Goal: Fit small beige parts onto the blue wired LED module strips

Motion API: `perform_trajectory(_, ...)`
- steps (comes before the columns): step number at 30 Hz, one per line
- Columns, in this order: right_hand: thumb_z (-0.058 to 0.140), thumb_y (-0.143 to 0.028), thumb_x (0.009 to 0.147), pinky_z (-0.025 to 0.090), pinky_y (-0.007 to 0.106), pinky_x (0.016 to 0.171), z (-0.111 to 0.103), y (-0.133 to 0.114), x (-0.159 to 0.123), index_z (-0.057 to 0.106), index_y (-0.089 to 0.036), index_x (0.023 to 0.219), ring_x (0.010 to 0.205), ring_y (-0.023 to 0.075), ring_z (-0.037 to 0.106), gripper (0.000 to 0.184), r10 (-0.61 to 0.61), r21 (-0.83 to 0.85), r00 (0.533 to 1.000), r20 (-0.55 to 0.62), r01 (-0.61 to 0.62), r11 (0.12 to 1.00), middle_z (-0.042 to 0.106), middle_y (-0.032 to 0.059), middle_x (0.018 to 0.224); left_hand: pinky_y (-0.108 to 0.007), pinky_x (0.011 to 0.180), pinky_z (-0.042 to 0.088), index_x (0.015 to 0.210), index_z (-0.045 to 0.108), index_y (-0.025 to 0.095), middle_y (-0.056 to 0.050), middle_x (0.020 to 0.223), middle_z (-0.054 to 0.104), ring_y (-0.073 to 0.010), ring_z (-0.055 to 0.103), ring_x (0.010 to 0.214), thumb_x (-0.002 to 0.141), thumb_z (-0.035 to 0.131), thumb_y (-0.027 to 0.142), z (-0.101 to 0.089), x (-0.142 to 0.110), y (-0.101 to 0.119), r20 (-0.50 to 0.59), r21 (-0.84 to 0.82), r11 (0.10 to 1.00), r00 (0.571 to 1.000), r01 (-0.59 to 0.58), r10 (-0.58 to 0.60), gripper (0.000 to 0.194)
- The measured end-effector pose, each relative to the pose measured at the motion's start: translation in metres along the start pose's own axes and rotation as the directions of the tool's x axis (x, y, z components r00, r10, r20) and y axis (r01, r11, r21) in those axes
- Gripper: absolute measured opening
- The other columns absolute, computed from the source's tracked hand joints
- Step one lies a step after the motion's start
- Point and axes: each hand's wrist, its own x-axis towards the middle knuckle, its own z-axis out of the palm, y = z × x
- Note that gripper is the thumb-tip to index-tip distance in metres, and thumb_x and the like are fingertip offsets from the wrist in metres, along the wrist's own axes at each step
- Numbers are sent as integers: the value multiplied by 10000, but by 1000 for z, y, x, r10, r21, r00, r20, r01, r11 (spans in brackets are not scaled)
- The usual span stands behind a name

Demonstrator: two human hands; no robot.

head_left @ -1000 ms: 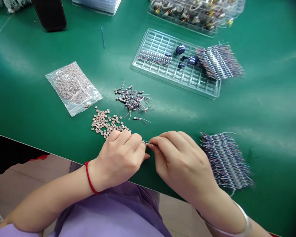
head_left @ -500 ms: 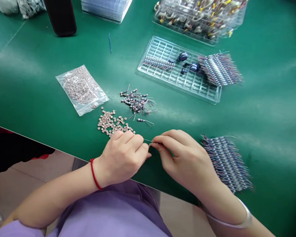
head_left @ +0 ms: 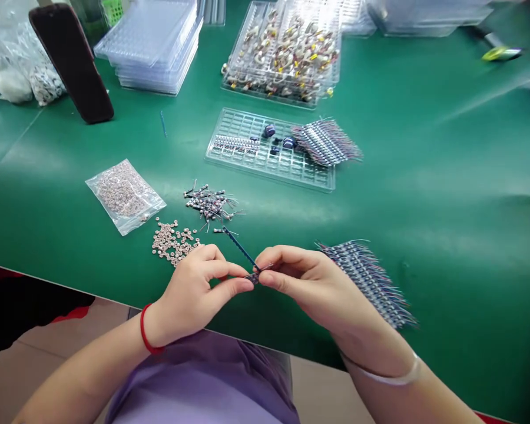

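Near the table's front edge, my left hand (head_left: pixel 207 282) pinches a small dark wired part (head_left: pixel 252 277) between thumb and forefinger. My right hand (head_left: pixel 298 282) is closed in a pinch against it. From between the fingertips a thin dark blue strip with a notched edge (head_left: pixel 241 247) slants up and away; its lower end meets the right fingertips. Which fingers carry the strip's weight is hard to see. Beyond the left hand lie loose small round beige pieces (head_left: pixel 170 241) and a heap of small wired parts (head_left: pixel 212 203). A sheet of joined wired parts (head_left: pixel 366 282) lies right of my right hand.
A clear bag of beige pieces (head_left: pixel 123 194) lies at left. Farther back are a clear compartment tray (head_left: pixel 256 171) bearing another wired sheet (head_left: pixel 327 141), a leaning phone (head_left: pixel 73 65), stacked trays (head_left: pixel 150 65), filled trays (head_left: pixel 287 53) and a short blue strip (head_left: pixel 163 123).
The view has tilted up, showing more of the table's back. A dark blue strip now shows between my hands, where a thin wire showed before. My left hand has turned, exposing its thumb and forefinger.
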Motion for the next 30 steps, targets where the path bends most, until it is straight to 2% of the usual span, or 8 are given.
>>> perform_trajectory(7, 926, -409, 506, 435, 237, 530, -5, 0, 8, 729, -193, 622, 532, 110, 529, 314, 181, 286, 978, 99, -203, 937, 635, -13, 562, -235, 653, 440, 781, 786, 224, 30, 667, 526, -108, 545, 664, 786, 745, 193, -21, 26, 11, 275, -89, 987, 956, 133, -104, 52)
perform_trajectory(12, 942, -384, 476, 412, 223, 513, -6, 0, 10, 729, -196, 587, 515, 91, 515, 305, 208, 367, 972, 112, -236, 900, 628, -19, 560, -235, 681, 442, 804, 787, 221, 20, 677, 564, -121, 549, 706, 807, 714, 206, -30, 47, 13, 401, -6, 996, 912, 93, -82, 75)
perform_trajectory(15, 943, -372, 478, 426, 221, 532, -10, 1, 12, 745, -205, 614, 538, 87, 520, 292, 198, 392, 980, 39, -197, 899, 647, -16, 609, -242, 684, 444, 819, 783, 226, 20, 678, 565, -125, 559, 703, 827, 697, 218, -30, 56, 6, 361, 85, 996, 930, 40, -68, 87)
perform_trajectory(17, 934, -376, 501, 449, 235, 570, -12, 2, 14, 773, -220, 709, 579, 100, 537, 306, 187, 380, 981, -53, -153, 912, 666, -9, 660, -258, 696, 442, 826, 780, 228, 11, 699, 572, -136, 569, 720, 841, 687, 229, -28, 60, -3, 252, 223, 975, 966, 0, -57, 94)
perform_trajectory(20, 914, -414, 525, 477, 277, 633, -14, 3, 14, 769, -218, 790, 638, 133, 558, 360, 155, 298, 975, -161, -102, 949, 691, 16, 736, -308, 733, 428, 963, 760, 214, -26, 792, 607, -186, 572, 810, 860, 672, 258, -23, 60, -14, 86, 495, 868, 996, -33, -11, 143)
perform_trajectory(23, 883, -477, 554, 481, 296, 654, -13, 4, 14, 712, -204, 732, 657, 150, 555, 368, 86, 181, 978, -188, -52, 982, 667, 21, 745, -329, 714, 392, 1137, 691, 201, -48, 861, 619, -212, 550, 830, 863, 673, 307, -17, 45, -16, 39, 659, 748, 997, -79, 71, 294)
perform_trajectory(27, 814, -551, 636, 456, 276, 625, -10, 2, 13, 647, -206, 716, 636, 144, 508, 392, 2, 52, 984, -177, 7, 999, 573, -7, 674, -330, 701, 347, 905, 724, 216, -24, 802, 593, -189, 510, 764, 842, 700, 317, -4, 16, -10, 90, 665, 717, 976, -208, 199, 122)
perform_trajectory(30, 787, -559, 670, 441, 265, 621, -9, 2, 14, 627, -203, 728, 636, 139, 484, 395, -17, 26, 988, -154, 21, 999, 540, -15, 669, -337, 688, 323, 820, 708, 196, -23, 772, 580, -188, 487, 746, 864, 673, 299, 6, 2, -8, 74, 696, 677, 962, -238, 261, 117)
